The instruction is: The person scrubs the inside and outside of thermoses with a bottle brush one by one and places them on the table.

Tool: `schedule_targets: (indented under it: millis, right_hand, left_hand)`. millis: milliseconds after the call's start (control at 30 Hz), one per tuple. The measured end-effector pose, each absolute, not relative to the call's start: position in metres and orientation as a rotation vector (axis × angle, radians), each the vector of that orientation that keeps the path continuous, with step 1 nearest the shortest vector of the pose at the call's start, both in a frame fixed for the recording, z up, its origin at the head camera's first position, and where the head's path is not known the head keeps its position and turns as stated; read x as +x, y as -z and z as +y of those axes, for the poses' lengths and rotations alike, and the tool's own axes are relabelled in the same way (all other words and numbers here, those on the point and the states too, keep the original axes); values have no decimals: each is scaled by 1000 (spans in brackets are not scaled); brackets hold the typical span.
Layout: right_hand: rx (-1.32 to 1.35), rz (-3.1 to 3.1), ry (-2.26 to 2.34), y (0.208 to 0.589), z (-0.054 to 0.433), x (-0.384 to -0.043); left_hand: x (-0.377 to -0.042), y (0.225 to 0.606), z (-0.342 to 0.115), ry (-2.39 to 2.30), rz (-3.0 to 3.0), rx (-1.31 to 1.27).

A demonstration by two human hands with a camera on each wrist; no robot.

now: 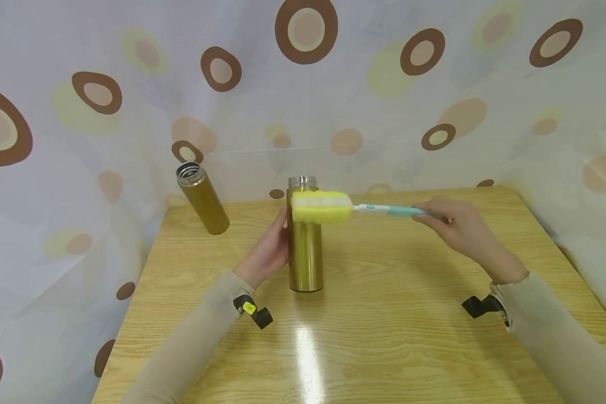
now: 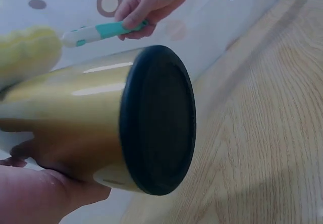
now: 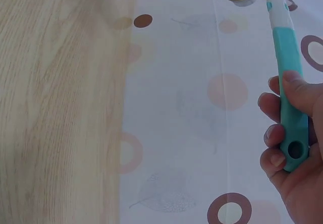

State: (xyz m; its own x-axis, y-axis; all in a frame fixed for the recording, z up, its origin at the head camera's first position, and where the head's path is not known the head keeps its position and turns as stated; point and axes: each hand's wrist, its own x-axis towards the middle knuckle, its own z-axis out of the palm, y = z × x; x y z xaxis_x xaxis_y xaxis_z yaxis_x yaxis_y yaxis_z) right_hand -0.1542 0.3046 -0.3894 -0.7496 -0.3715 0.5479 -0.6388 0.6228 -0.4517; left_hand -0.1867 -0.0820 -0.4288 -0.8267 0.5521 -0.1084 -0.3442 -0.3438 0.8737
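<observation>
My left hand point(image 1: 270, 252) grips a gold thermos bottle point(image 1: 306, 258) from its left side. The bottle is upright with a bare silver neck at the top, and its dark base point(image 2: 161, 123) shows off the table in the left wrist view. A bottle brush point(image 1: 399, 210) lies level in my right hand point(image 1: 459, 227), its turquoise handle point(image 3: 290, 57) held between thumb and curled fingers. The brush's yellow-and-white sponge head point(image 1: 323, 206) is in front of the bottle's upper part in the head view; whether they touch I cannot tell.
A second gold thermos bottle point(image 1: 207, 205), its mouth uncovered, stands at the back left of the wooden table point(image 1: 384, 336). Behind the table hangs a pale sheet point(image 1: 343, 101) patterned with brown and yellow circles.
</observation>
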Motion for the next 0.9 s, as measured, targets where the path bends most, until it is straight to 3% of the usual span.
schedule_targets:
  millis: [300, 900]
  right_hand:
    - [705, -2437, -901, 388, 304, -155]
    - [1205, -2479, -969, 401, 305, -155]
  left_hand:
    - [-183, 428, -84, -2206, 1291, 373]
    - [-200, 423, -94, -2477, 1304, 202]
